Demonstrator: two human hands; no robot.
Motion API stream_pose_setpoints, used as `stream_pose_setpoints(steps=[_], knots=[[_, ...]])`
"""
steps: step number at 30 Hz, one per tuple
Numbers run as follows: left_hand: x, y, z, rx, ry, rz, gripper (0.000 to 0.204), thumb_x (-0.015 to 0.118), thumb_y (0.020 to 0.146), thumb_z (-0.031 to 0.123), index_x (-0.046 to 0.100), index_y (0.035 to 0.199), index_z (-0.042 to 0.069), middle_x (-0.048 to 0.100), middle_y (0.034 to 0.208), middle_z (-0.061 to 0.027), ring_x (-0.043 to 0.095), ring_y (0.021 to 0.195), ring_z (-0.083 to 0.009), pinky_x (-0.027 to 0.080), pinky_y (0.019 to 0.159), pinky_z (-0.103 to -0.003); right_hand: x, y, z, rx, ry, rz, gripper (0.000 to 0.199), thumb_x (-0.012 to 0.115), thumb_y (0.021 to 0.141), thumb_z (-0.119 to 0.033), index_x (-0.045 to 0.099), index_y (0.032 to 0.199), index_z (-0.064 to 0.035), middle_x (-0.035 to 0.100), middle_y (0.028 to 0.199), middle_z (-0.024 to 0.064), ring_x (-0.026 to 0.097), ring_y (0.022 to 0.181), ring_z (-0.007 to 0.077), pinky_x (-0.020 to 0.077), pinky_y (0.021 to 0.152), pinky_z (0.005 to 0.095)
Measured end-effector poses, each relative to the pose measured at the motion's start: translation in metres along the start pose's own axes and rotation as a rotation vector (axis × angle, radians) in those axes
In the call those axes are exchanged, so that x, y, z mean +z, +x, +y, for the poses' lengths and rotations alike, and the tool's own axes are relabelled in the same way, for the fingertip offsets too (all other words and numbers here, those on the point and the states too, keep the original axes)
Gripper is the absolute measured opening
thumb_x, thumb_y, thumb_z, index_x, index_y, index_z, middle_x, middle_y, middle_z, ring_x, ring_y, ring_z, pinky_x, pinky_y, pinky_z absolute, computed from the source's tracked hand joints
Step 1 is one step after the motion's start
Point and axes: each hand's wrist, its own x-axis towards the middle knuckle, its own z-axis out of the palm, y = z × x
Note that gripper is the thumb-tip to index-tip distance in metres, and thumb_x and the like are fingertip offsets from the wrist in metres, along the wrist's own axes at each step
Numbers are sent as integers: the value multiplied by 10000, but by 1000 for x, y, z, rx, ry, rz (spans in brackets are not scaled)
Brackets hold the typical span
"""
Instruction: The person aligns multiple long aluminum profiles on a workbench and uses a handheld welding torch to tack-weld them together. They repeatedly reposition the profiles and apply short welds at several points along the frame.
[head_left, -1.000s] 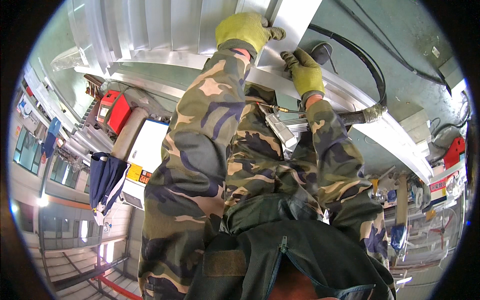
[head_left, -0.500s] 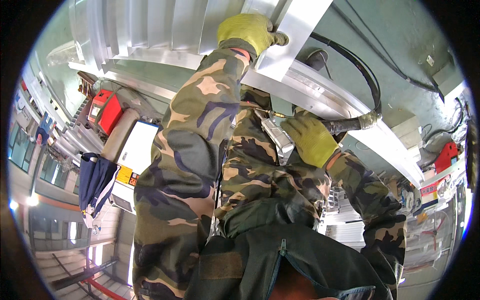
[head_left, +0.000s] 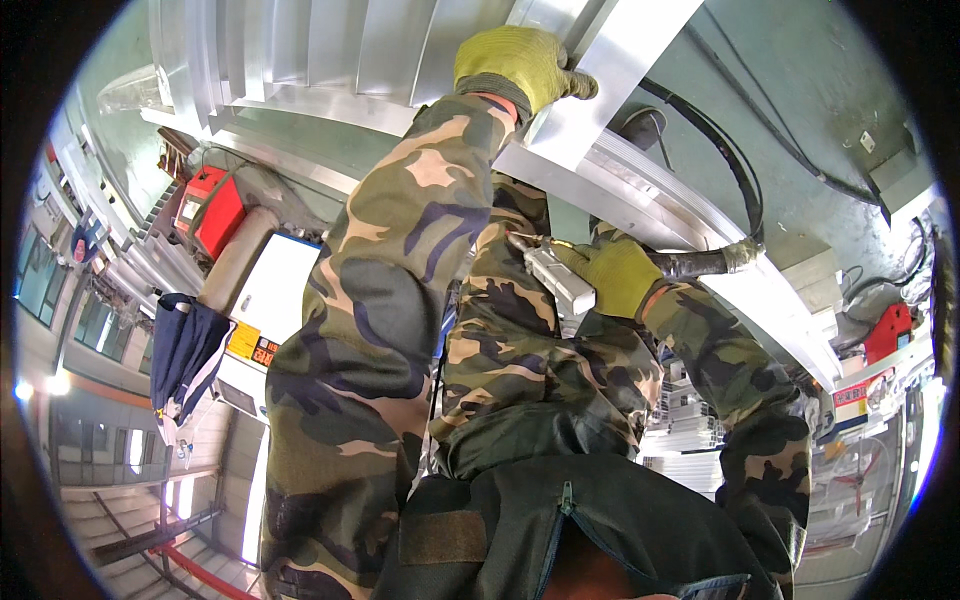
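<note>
Nearest me, my dark jacket [head_left: 560, 530] fills the lower edge, and both camouflage sleeves rise from it. My right hand [head_left: 612, 275], in a yellow glove, is clenched around a pale, blocky tool [head_left: 560, 280] held just above my chest, below the lower edge of the frame. A black hose [head_left: 715, 262] ends in a metal fitting just beside that hand; I cannot tell if the two are joined.

Further up, my left hand [head_left: 520, 62], gloved the same, has its grip closed on a flat aluminium bar [head_left: 610, 70] that runs diagonally across the frame [head_left: 650, 205], a big aluminium one with a curved rail. The bar lies against the frame's upper edge.

I judge the step to be steadying the bar in place while the tool is brought in. The next move calls for keeping the left hand firm, so the bar does not slide, and raising the tool to where bar meets rail.

Beyond, a red machine [head_left: 212, 208] and a white cabinet [head_left: 270, 290] stand at left, on a green floor [head_left: 800, 90].
</note>
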Motion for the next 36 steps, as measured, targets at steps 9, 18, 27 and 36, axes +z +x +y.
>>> stream_pose_setpoints(steps=[9, 18, 27, 36], knots=[[0, -1, -7, 10, -13, -1, 653, 736, 798, 715, 798, 1080, 129, 769, 1033, -138, 719, 985, -345, 541, 867, -470, -90, -51, 22, -131, 502, 500, 581, 785, 817, -261, 641, 1343, -59, 713, 1136, 201, 702, 1000, 389, 572, 862, 445], [-6, -9, -3, -1, 19, 38, 702, 764, 784, 709, 779, 1136, 102, 767, 1072, -147, 715, 1023, -353, 545, 887, -470, -96, -92, 77, -111, 531, 599, 514, 786, 867, -196, 642, 1330, -27, 717, 1176, 182, 711, 951, 365, 578, 820, 410], [-6, -6, -8, -11, 40, 1, 766, 755, 770, 746, 761, 1178, 98, 763, 1121, -146, 710, 1060, -350, 542, 930, -464, -110, -67, 78, -21, 761, 496, 532, 815, 899, -180, 633, 1360, 13, 743, 1180, 190, 725, 986, 224, 567, 876, 344], [-3, -3, -10, -6, 49, 14, 738, 758, 755, 757, 777, 1125, 119, 774, 1054, -135, 730, 987, -344, 557, 880, -469, -112, -61, 80, -23, 809, 456, 517, 806, 913, -182, 639, 1374, -18, 743, 1206, 175, 729, 1038, 196, 572, 906, 342]])
